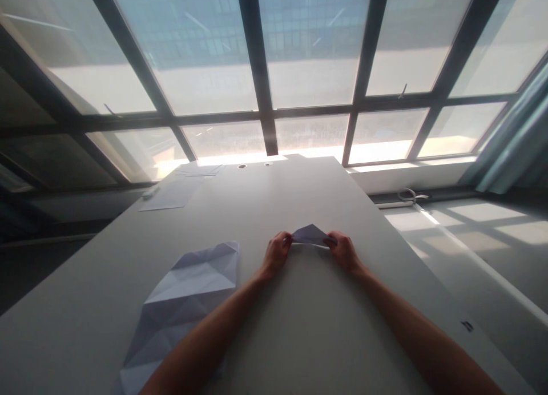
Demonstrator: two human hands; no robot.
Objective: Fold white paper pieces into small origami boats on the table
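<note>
A small folded piece of pale paper (310,234), triangular in outline, is held just above a grey table (308,326). My left hand (276,253) pinches its left corner with closed fingers. My right hand (342,250) pinches its right corner the same way. Both forearms reach forward from the near edge of the table. To the left of my left arm lies a larger creased sheet of paper (188,298), flat on the table and marked with several fold lines.
Flat sheets of paper (171,196) lie at the table's far left, more paper (199,169) near the far edge. Large windows with dark frames (265,109) stand beyond. A curtain (514,149) hangs at right. The table's right edge drops to the floor (471,241).
</note>
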